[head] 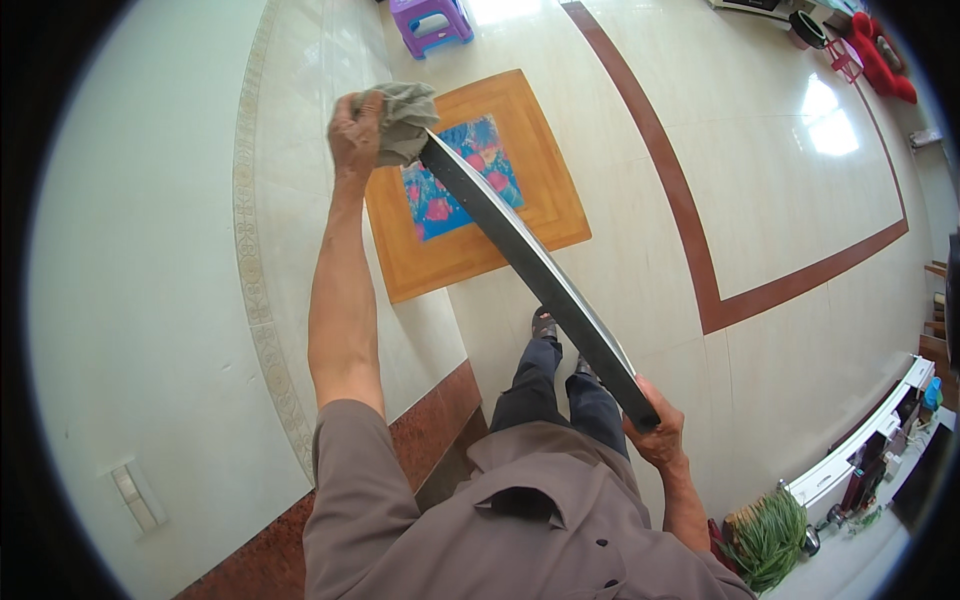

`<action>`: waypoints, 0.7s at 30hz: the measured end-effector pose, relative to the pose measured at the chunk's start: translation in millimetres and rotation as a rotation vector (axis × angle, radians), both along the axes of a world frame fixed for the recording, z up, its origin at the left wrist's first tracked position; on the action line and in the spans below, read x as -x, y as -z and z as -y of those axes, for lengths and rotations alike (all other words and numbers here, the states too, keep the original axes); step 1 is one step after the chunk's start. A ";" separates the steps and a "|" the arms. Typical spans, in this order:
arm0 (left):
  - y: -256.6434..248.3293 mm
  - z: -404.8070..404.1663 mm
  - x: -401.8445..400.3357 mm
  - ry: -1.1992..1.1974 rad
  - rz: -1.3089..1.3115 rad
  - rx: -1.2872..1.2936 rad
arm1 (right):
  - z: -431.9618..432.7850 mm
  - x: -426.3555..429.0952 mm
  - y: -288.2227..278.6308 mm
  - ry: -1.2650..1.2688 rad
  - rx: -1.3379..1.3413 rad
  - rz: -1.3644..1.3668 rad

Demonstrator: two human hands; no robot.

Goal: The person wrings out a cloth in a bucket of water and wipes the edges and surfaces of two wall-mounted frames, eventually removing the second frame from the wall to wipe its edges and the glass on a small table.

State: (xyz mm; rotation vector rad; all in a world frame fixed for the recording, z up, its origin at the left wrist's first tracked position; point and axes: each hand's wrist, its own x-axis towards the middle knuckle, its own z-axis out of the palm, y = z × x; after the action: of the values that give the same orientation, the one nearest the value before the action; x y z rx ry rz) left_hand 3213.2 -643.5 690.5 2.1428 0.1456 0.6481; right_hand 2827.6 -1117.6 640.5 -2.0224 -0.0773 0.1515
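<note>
A long, flat panel with a dark edge (525,270) is held edge-up in front of me, slanting from upper left to lower right. Its face is seen only as a thin bright strip, so what it is cannot be told. My left hand (357,135) grips a crumpled grey-green cloth (405,112) against the panel's far upper end. At the near lower end, my right hand (660,427) is closed around the panel's corner. Beneath the far half of the panel stands a square wooden table (551,180) with a blue and pink floral centre.
A tiled wall (172,262) runs along my left, with a switch plate (135,499) low in view. A purple plastic stool (431,22) stands beyond the table. To the right are a white cabinet (825,476) and a green grassy plant (769,536). Reddish bands (675,187) cross the tiled floor.
</note>
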 end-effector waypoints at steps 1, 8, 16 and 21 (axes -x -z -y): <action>11.1 -1.2 -5.7 0.002 -0.106 -0.057 | -0.8 1.1 2.0 0.002 0.013 0.020; 55.4 3.7 -9.1 0.019 -0.027 0.126 | -3.4 1.2 1.7 0.042 -0.021 0.004; 52.2 31.4 -6.6 -0.064 -0.091 0.248 | -4.3 -7.3 -8.6 0.056 -0.058 -0.017; 49.2 56.4 1.8 -0.055 -0.094 0.369 | 3.2 -11.3 -4.9 0.058 -0.062 -0.024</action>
State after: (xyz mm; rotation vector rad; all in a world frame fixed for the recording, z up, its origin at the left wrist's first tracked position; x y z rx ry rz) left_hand 3211.5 -699.9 641.3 1.8169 0.3485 0.5066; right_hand 2838.9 -1120.9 645.4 -1.9582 -0.0080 0.1354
